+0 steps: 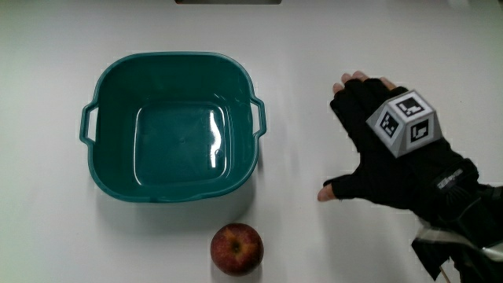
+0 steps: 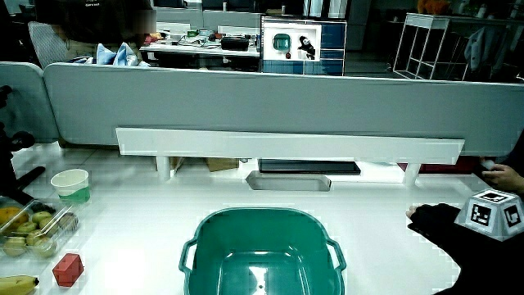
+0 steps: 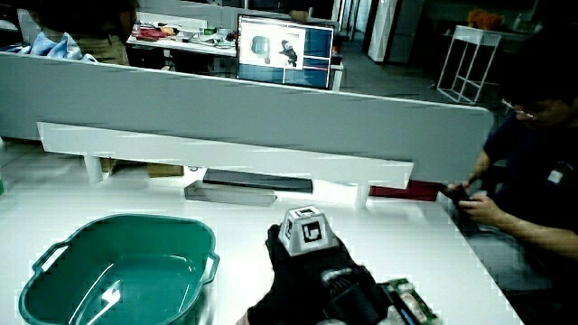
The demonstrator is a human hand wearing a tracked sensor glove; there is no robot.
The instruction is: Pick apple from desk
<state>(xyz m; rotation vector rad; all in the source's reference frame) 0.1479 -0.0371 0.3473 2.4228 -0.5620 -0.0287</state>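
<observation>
The apple (image 1: pixel 236 248) is red and sits on the white bench (image 1: pixel 299 228), close to the person's edge. Nothing touches it. It shows only in the main view.

Just past the apple, farther from the person, is a green tub (image 1: pixel 173 126). The tub has two small handles and looks empty, with a shiny floor. The apple lies near the tub's nearer wall but does not touch it. In both side views the tub (image 2: pixel 262 250) (image 3: pixel 117 266) stands the same way, open side up.

The hand (image 1: pixel 385 153) is well apart from the apple, beside the tub. It lies flat over the bare bench with its back up. Its fingers (image 1: pixel 357 82) are spread and loose, and they hold nothing. The thumb (image 1: pixel 334 189) sticks out toward the apple's side. A small cube (image 1: pixel 405 122) with black and white marks sits on the back of the hand. In a side view the hand (image 3: pixel 302 271) is next to the tub, with the cube (image 3: pixel 304 228) on top.

In a side view a paper cup (image 2: pixel 71 185), a clear box of fruit (image 2: pixel 33 225), a small red block (image 2: pixel 68 269) and a banana (image 2: pixel 16 284) sit on the bench, away from the tub. A low grey wall (image 2: pixel 278 102) runs along the bench edge farthest from the person
</observation>
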